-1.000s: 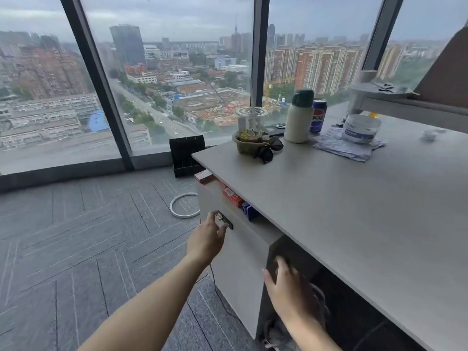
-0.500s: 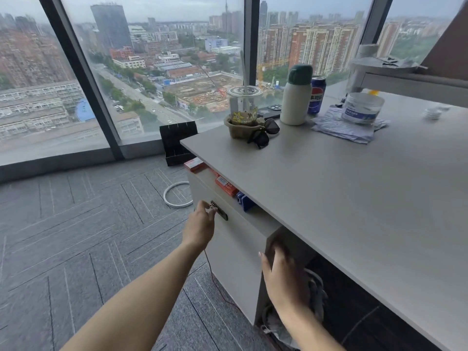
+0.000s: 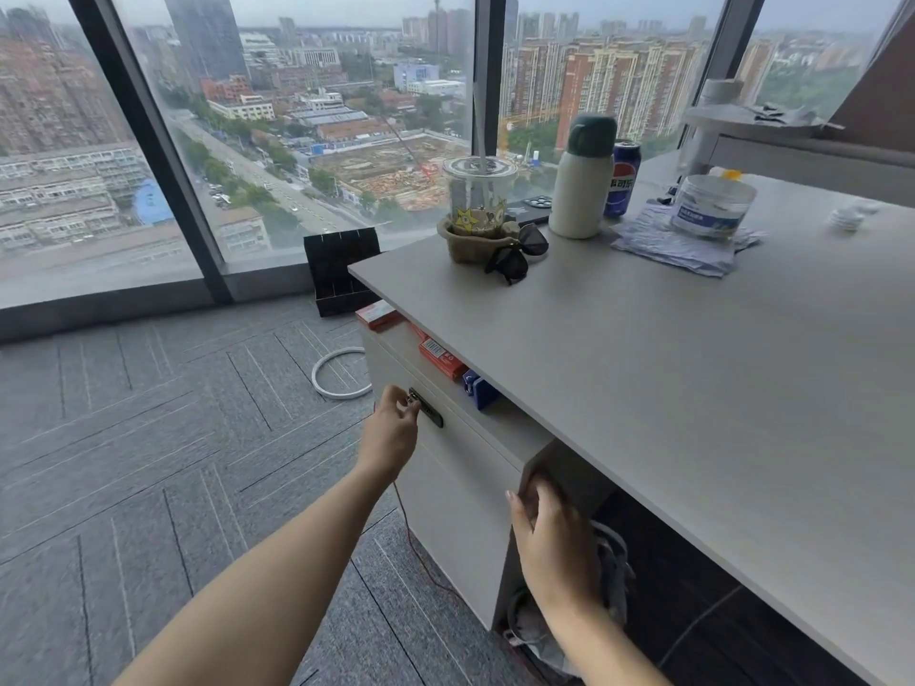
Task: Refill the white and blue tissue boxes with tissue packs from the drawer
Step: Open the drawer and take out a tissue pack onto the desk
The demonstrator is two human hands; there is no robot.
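Note:
A pale drawer cabinet [image 3: 460,492] stands under the desk's left end, its drawer front shut. On that front is a small black lock plate [image 3: 432,414]. My left hand [image 3: 393,430] reaches to it, the fingertips pinched on a small metal knob or key at the plate's left end. My right hand [image 3: 549,532] is lower, fingers curled around the cabinet's near vertical edge. No tissue boxes or tissue packs are in view.
Red boxes [image 3: 442,357] and a small blue box [image 3: 478,388] lie on the cabinet top under the desk [image 3: 693,388]. On the desk stand a cup in a holder [image 3: 478,210], sunglasses, a white flask [image 3: 583,178], a can and a tub [image 3: 713,205]. A white ring [image 3: 340,373] and a black stand lie on the floor.
My left hand's fingers have closed onto the knob at the lock plate. The right hand stays on the cabinet's edge. The view has tipped down slightly.

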